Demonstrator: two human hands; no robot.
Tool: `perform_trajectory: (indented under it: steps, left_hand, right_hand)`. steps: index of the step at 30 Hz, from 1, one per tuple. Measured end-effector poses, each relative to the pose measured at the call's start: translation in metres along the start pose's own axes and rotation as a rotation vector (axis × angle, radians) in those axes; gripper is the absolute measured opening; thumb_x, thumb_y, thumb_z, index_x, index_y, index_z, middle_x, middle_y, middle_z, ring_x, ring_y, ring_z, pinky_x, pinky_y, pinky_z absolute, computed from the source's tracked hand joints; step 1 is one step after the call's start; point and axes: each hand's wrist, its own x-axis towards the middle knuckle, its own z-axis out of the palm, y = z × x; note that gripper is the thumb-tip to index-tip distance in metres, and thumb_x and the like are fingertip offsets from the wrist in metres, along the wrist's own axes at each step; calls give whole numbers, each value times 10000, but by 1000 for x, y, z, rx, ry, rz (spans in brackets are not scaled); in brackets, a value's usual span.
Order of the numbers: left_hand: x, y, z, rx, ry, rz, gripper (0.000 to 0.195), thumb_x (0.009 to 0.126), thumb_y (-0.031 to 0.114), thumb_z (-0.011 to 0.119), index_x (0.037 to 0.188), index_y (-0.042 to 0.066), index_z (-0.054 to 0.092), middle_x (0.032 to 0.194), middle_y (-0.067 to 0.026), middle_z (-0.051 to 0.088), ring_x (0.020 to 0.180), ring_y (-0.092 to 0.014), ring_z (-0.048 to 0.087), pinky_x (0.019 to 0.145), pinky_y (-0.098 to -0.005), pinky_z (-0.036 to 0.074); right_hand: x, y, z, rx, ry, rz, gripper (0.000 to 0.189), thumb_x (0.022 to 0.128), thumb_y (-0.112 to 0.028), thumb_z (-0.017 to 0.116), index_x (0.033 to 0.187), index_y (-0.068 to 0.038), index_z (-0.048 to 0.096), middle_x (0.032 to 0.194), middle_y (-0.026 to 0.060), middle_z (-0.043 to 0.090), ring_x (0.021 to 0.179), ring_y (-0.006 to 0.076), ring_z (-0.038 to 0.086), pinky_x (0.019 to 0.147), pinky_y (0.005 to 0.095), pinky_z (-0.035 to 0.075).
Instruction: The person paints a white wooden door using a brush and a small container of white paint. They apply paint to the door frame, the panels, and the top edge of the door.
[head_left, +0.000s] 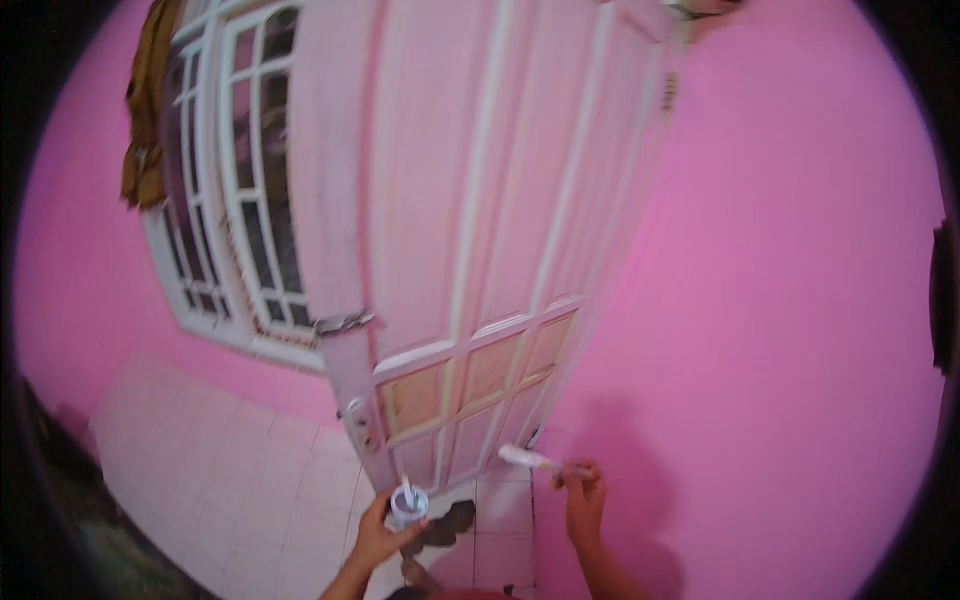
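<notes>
My left hand (381, 531) grips a small white paint cup (409, 505) from its side. A pale stick or strip (407, 487) stands up out of the cup. In my right hand (582, 495) is a paintbrush (526, 456), held by its handle with the whitish bristles pointing left. The brush is in the air, in front of the lower part of a panelled door (450, 262). White paint shows along the mouldings, and several lower panels (414, 397) are bare yellowish. A lock plate (361, 424) sits on the door's left edge.
Pink wall (765, 300) runs close along the right. A white-framed window (255, 172) with a brown cloth (148, 105) is at the left. Dark patches (450, 523) lie on the white tile floor (225, 480), near a bare foot (417, 574).
</notes>
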Motion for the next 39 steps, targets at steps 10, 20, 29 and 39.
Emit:
perform_trajectory:
  steps: [10,20,29,39]
  left_hand:
    - [82,53,-85,107,221,101,698,751,191,865,1355,24,556,1216,-130,666,1144,-217,634,1009,-357,476]
    - [83,60,-135,141,352,43,726,746,172,872,1378,45,537,1277,-104,636,1215,-208,590,1076,-365,428]
    - [59,64,-132,217,474,40,717,753,210,855,1377,52,541,1281,-121,624,1161,-255,615,1000,-370,478]
    - [55,66,-108,218,569,8,698,736,171,836,1359,42,552,1257,-129,636,1178,-268,616,1019,-378,480]
  right_hand:
    - [61,-89,157,61,-463,-324,251,951,-155,637,1112,4,528,933,117,597,780,217,622,729,341,500]
    - [70,-103,278,54,-1092,-364,260,905,-32,665,1123,16,531,990,128,622,840,197,646,768,321,526]
    - [66,-104,327,-99,-1441,-481,202,850,47,651,1046,7,621,964,122,644,873,178,634,795,302,501]
    - [72,-104,346,-181,-1673,-703,194,808,24,679,997,18,640,905,148,647,804,274,658,734,338,514]
